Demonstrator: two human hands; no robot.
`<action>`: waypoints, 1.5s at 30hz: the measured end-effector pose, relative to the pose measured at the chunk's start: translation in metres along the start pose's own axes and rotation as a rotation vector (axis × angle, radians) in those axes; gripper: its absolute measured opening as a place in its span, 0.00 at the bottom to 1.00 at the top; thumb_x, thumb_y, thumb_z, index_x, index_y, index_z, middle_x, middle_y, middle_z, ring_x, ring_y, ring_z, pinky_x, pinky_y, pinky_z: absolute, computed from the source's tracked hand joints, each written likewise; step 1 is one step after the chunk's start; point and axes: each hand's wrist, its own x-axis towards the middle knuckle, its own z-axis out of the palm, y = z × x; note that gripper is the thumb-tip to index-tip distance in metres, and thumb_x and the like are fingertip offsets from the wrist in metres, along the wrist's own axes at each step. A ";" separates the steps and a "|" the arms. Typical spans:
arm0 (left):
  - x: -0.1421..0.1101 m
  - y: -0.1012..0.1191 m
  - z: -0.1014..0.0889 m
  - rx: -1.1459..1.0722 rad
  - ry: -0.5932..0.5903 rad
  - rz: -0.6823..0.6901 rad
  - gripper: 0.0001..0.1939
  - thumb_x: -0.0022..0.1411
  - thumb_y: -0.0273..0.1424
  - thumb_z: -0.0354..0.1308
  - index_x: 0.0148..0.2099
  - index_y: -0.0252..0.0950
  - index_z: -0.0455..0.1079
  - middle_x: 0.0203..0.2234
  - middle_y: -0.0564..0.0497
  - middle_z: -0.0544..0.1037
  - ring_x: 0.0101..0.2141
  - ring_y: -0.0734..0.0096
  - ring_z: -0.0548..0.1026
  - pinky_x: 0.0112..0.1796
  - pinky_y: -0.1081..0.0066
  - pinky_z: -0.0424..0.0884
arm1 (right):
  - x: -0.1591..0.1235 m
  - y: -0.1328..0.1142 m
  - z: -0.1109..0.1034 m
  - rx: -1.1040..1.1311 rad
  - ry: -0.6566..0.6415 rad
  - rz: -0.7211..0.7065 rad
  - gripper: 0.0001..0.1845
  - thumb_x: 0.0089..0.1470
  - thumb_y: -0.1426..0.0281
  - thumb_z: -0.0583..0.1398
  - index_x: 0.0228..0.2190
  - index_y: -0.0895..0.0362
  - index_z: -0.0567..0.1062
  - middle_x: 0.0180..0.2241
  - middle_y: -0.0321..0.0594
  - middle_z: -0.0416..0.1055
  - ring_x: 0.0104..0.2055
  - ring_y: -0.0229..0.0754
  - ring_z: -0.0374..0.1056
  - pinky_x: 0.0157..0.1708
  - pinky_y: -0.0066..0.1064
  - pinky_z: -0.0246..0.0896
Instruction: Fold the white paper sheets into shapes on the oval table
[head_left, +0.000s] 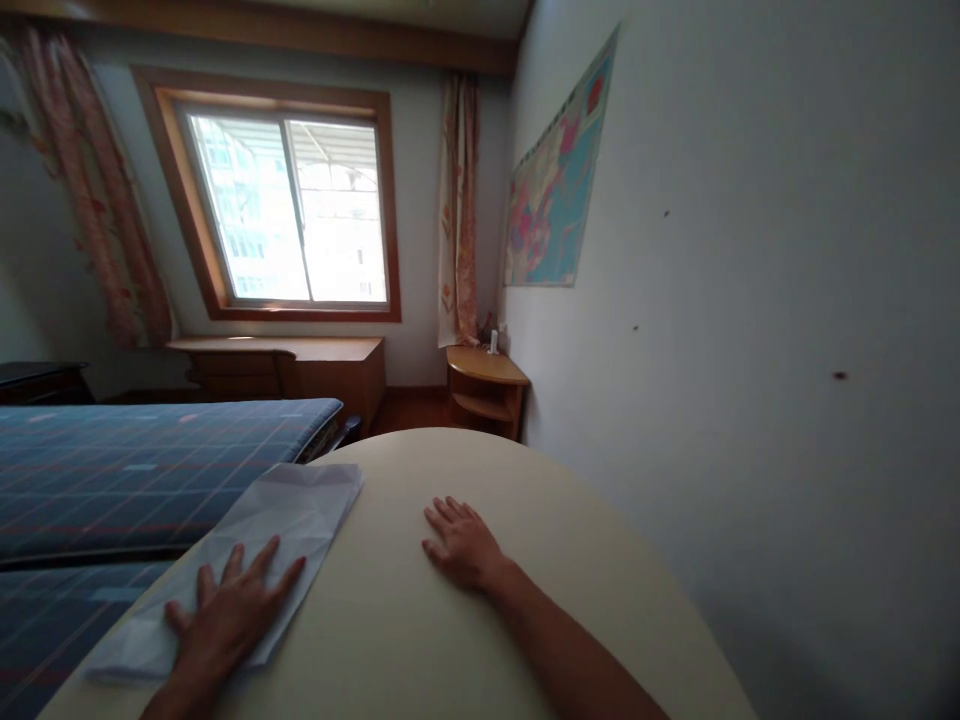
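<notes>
My left hand (229,612) lies flat with spread fingers on a folded pale grey-white cloth (300,510) that rests on the left part of a cream-coloured surface (420,640). My right hand (459,543) lies flat, fingers stretched out, on the bare cream surface to the right of the cloth. Neither hand holds anything.
A bed with a blue plaid cover (135,460) lies to the left. A white wall (750,350) with a map (559,190) runs close on the right. Beyond stand a wooden corner shelf (486,385), a low desk (300,365) and a window (289,210) with curtains.
</notes>
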 end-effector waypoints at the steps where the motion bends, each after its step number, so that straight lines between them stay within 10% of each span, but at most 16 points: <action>1: -0.002 0.005 -0.006 0.020 0.064 0.008 0.34 0.55 0.52 0.42 0.59 0.39 0.58 0.58 0.36 0.56 0.56 0.31 0.51 0.47 0.33 0.44 | -0.018 0.010 -0.008 -0.002 0.011 0.024 0.29 0.55 0.54 0.49 0.57 0.49 0.58 0.61 0.36 0.49 0.63 0.44 0.41 0.59 0.39 0.33; 6: -0.039 0.071 -0.031 -0.124 0.292 0.301 0.27 0.61 0.42 0.39 0.53 0.29 0.63 0.53 0.38 0.65 0.53 0.57 0.63 0.53 0.61 0.56 | -0.070 0.042 -0.034 -0.002 0.124 0.226 0.30 0.54 0.56 0.51 0.55 0.55 0.61 0.59 0.47 0.53 0.62 0.55 0.42 0.58 0.50 0.30; 12: -0.099 0.141 0.001 -0.089 0.004 0.549 0.25 0.60 0.42 0.46 0.59 0.42 0.58 0.60 0.47 0.57 0.59 0.52 0.51 0.55 0.52 0.50 | -0.081 0.016 -0.033 -0.007 0.168 0.150 0.32 0.56 0.55 0.48 0.59 0.52 0.52 0.62 0.40 0.45 0.64 0.47 0.34 0.59 0.45 0.26; 16: -0.106 0.133 0.007 -0.022 -0.106 0.563 0.26 0.61 0.43 0.45 0.60 0.45 0.55 0.60 0.49 0.55 0.60 0.53 0.49 0.56 0.51 0.47 | -0.088 0.001 -0.024 -0.039 -0.042 -0.037 0.33 0.53 0.49 0.49 0.58 0.48 0.55 0.62 0.38 0.46 0.63 0.48 0.37 0.59 0.45 0.28; 45: -0.101 0.127 0.004 -0.045 -0.101 0.567 0.26 0.60 0.44 0.47 0.60 0.46 0.56 0.60 0.48 0.56 0.60 0.50 0.50 0.55 0.47 0.47 | -0.086 0.003 -0.019 -0.104 -0.050 0.038 0.35 0.52 0.48 0.48 0.59 0.48 0.53 0.62 0.40 0.44 0.63 0.50 0.36 0.58 0.46 0.28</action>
